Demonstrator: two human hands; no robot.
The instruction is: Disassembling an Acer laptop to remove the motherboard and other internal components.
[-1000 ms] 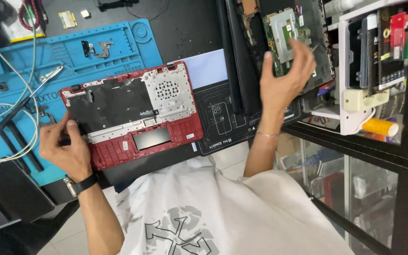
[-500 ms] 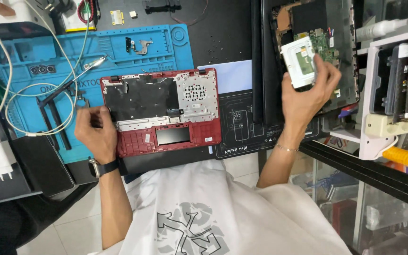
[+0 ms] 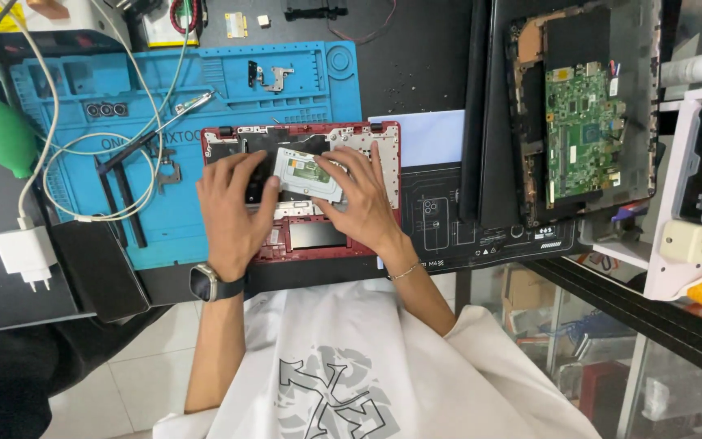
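Both hands, left hand (image 3: 233, 213) and right hand (image 3: 365, 203), are grasping a small circuit board (image 3: 309, 174) by its edges, lowering it level into the red laptop base (image 3: 302, 236).

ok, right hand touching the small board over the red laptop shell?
Touching. Head view: right hand fingers rest on the small board's right edge, over the red shell.

Both hands crowd the red shell; open lanes lie at 6 and 2 o'clock.

The left hand (image 3: 233, 211) and right hand (image 3: 359, 199) cover the red laptop shell (image 3: 379, 146). At 9 o'clock, white cables (image 3: 83, 150) and black tweezers (image 3: 119, 191) clutter the blue mat (image 3: 302, 89); at 3 o'clock the opened black laptop (image 3: 578, 114) blocks.
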